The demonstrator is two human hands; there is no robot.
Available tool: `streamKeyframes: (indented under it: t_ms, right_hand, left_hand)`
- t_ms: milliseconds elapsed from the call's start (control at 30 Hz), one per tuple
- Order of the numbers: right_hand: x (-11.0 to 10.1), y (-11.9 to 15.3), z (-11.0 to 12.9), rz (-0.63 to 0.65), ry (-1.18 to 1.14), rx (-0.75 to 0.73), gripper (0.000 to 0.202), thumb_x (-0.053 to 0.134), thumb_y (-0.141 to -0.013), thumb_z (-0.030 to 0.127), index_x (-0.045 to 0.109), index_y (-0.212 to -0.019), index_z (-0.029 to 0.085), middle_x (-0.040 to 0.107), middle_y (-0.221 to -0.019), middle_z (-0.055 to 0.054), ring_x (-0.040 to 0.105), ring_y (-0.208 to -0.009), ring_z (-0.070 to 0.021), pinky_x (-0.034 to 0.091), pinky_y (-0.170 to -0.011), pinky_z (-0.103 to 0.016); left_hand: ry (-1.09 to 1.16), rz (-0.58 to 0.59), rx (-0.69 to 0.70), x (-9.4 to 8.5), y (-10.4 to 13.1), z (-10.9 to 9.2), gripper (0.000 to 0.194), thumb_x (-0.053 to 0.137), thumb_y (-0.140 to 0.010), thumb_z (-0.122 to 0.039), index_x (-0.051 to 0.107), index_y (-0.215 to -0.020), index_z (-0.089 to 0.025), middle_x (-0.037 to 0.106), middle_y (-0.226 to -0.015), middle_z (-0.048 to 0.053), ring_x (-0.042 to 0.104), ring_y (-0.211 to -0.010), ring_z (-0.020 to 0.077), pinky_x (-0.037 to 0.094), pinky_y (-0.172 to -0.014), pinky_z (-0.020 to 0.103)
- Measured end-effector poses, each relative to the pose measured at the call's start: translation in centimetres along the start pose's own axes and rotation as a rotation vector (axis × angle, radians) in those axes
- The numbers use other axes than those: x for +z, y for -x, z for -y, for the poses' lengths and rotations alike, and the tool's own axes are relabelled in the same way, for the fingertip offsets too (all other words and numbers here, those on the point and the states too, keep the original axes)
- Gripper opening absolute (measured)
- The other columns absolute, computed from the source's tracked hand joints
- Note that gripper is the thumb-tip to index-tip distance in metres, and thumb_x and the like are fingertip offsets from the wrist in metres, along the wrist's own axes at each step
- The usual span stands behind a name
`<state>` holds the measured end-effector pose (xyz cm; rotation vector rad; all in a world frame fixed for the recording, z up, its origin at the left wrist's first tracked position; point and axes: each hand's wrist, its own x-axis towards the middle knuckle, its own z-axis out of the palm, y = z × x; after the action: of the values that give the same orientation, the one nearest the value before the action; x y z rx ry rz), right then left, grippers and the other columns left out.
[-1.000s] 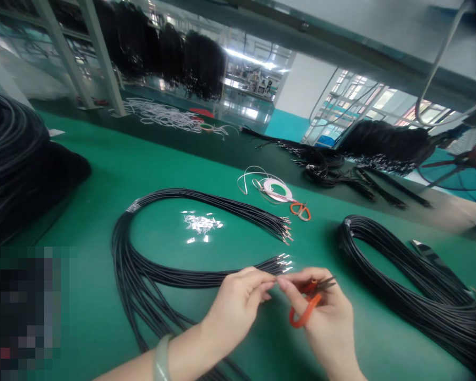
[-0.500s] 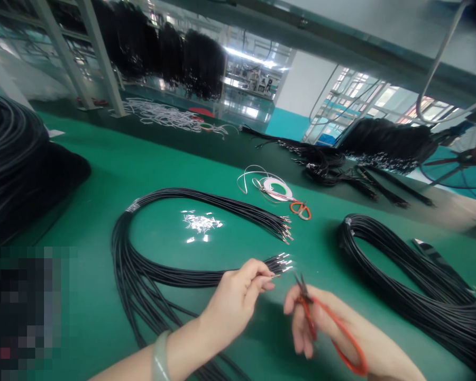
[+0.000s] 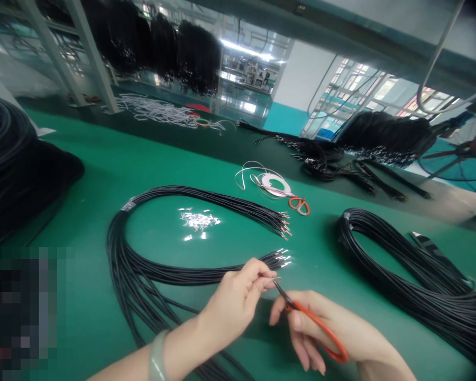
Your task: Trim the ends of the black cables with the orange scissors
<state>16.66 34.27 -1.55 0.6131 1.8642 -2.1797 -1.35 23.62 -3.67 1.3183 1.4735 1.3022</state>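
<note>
My left hand (image 3: pixel 238 301) pinches the end of a thin black cable, its bare tip poking out past the fingertips. In my right hand (image 3: pixel 313 328) are orange-handled scissors (image 3: pixel 319 328), their dark blades pointing up-left with the tips at that cable end. The blades look nearly closed. Behind my left hand lies a curved bundle of black cables (image 3: pixel 170 272), tied at its left bend, with stripped ends near the middle of the table. Small white pieces (image 3: pixel 200 221) are scattered inside the curve.
A roll of white tape (image 3: pixel 276 185) lies beside a second orange-handled pair of scissors (image 3: pixel 299 206). Coiled black cables (image 3: pixel 381 264) lie at right, and a large dark cable pile (image 3: pixel 24 169) at left. More cables (image 3: pixel 321 161) and white strips (image 3: pixel 158 110) lie farther back.
My right hand has moved left, bringing the scissors' tips to the cable end, and the blades have come closer together. My left hand has hardly moved. The view has shifted slightly.
</note>
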Motion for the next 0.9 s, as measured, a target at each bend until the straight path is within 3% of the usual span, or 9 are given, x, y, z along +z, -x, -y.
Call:
streamKeyframes:
  t_ms: [167, 533, 733, 900]
  right_hand:
    - [0.0, -0.2, -0.1, -0.005, 0.001, -0.035, 0.045, 0.049, -0.091, 0.058, 0.053, -0.1, 0.014, 0.062, -0.056, 0.0, 0.046, -0.033, -0.0053, 0.034, -0.034, -0.012]
    - [0.1, -1.1, -0.5, -0.031, 0.002, -0.122, 0.043, 0.045, -0.091, 0.061, 0.047, -0.09, 0.017, 0.06, -0.054, 0.001, 0.043, -0.033, -0.0047, 0.035, -0.034, -0.012]
    - [-0.2, -1.3, -0.8, -0.005, -0.002, -0.134, 0.043, 0.044, -0.092, 0.059, 0.048, -0.089, 0.017, 0.059, -0.052, 0.002, 0.043, -0.032, -0.005, 0.034, -0.032, -0.012]
    - [-0.8, -1.4, -0.9, -0.038, -0.06, -0.169, 0.047, 0.046, -0.089, 0.064, 0.048, -0.081, 0.018, 0.055, -0.043, 0.004, 0.035, -0.026, -0.0036, 0.027, -0.028, -0.012]
  left_hand:
    - [-0.055, -0.003, 0.025, -0.1, 0.1, -0.3, 0.017, 0.046, -0.095, -0.026, 0.061, -0.102, -0.02, 0.071, -0.094, 0.002, 0.068, -0.078, 0.0147, 0.053, -0.073, 0.025]
    - [-0.09, -0.004, 0.15, 0.0, -0.1, 0.1, 0.02, 0.042, -0.096, -0.017, 0.061, -0.097, -0.019, 0.067, -0.092, 0.0, 0.065, -0.086, 0.0125, 0.048, -0.08, 0.021]
    - [-0.076, 0.02, 0.142, 0.0, 0.1, 0.2, 0.02, 0.041, -0.095, -0.014, 0.061, -0.095, -0.019, 0.068, -0.092, 0.0, 0.064, -0.081, 0.0117, 0.047, -0.076, 0.021]
    - [-0.009, 0.06, 0.081, 0.1, 0.0, -0.6, 0.019, 0.042, -0.095, -0.018, 0.06, -0.093, -0.02, 0.07, -0.096, 0.0, 0.064, -0.075, 0.0113, 0.049, -0.072, 0.021]
